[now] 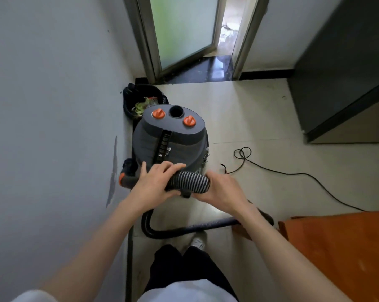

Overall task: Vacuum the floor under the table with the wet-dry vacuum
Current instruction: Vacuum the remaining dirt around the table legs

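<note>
Grey plastic, one wet-dry vacuum (170, 140), standing on the tiled floor (249, 118) close against the left wall (53, 83). Two orange knobs (157, 114) on its flat top, one round open port (176, 111) between them. One ribbed hose (192, 181), striped black and white, lying across the near edge of the drum; a smooth black length of it looping down to the floor near the feet and running off right. Two hands on that hose, close together but not touching: left hand (155, 184) curled over its left part, fingers draped across the top, thumb underneath; right hand (225, 190) wrapped round its right end. One orange-tipped grey handle (127, 180) poking out left of the left hand.

One black bin (140, 99) just beyond the vacuum, in the far left corner, holding green scraps. One thin black cord (293, 174) snaking over the tiles to the right, coiled at its far end. One orange-brown wooden table (336, 247) at near right, only a corner showing. One dark grey cabinet (341, 73) at far right. One frosted glass door (182, 29) at the far end, ajar. One white shoe (198, 241) visible below, beside dark trousers (179, 271).
</note>
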